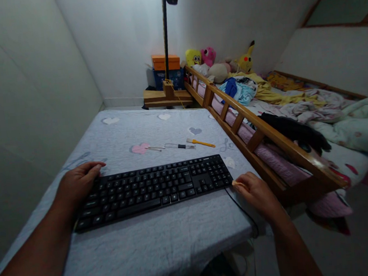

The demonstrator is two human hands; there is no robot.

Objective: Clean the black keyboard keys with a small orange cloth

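A black computer keyboard (152,186) lies at a slant on the cloth-covered table, its number pad to the right. My left hand (80,182) is closed at the keyboard's left end, the thumb along its upper corner. At the lower right corner, my right hand (252,190) grips the edge between thumb and fingers. A black cable (243,210) runs from under the keyboard past the table edge. Beyond the keyboard lie white cotton swabs (155,148), a wire keycap puller with a black handle (181,146) and a small yellow-handled brush (204,143).
A pale heart-patterned cloth (133,255) covers the table. A wooden bed rail (254,127) runs along the right side, with bedding and plush toys (208,56) beyond. A wooden stand (169,97) with a pole and an orange box (166,62) stand behind the far edge.
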